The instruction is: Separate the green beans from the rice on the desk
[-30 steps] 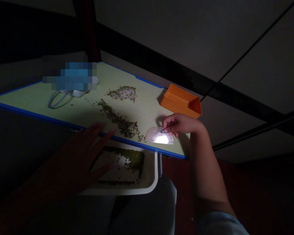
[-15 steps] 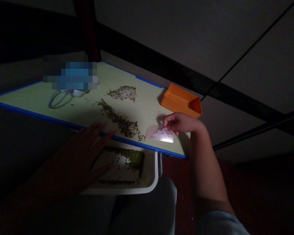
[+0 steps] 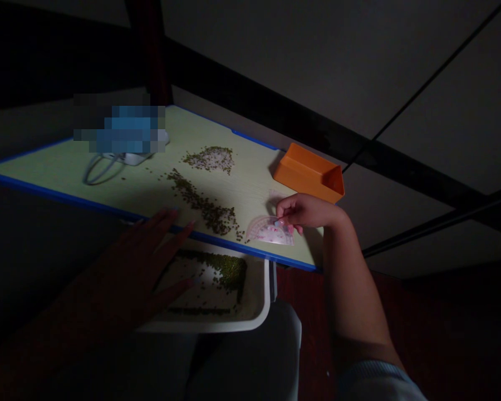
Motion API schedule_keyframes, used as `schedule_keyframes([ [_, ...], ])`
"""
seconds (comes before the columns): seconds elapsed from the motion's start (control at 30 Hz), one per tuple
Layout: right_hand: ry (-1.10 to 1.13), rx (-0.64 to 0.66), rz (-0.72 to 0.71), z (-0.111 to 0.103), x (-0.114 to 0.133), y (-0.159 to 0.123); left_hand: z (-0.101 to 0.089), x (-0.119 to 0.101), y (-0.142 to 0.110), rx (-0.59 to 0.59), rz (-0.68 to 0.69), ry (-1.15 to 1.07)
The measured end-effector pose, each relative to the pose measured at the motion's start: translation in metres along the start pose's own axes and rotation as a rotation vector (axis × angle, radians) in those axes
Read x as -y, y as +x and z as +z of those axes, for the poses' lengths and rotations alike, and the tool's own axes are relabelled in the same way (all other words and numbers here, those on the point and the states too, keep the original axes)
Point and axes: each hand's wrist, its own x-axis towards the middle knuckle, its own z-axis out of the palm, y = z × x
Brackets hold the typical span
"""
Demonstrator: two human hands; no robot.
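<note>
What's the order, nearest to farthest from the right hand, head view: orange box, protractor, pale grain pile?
1. Protractor: touching the right hand.
2. Orange box: just beyond the hand.
3. Pale grain pile: left of the box.

Glare on the protractor point(image 3: 267, 231): reduced. At 1.0 s earlier, a bright white patch covered the lower middle of its face. At 0.5 s earlier, the patch had narrowed to the lower right edge. Now 1 faint sheen remains near the straight edge, and the pink markings show where the first patch hid them. Position: the protractor and the right grip point(image 3: 304, 210) have shifted slightly left, setting the protractor's left corner closer to the seeds point(image 3: 211, 211).
</note>
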Motion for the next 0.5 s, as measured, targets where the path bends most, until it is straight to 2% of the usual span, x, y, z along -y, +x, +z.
schedule_keyframes([
  [0.5, 0.096, 0.121, 0.054, 0.0008, 0.0018, -0.003, 0.0025, 0.0002, -0.0013, -0.019, -0.002, -0.005],
])
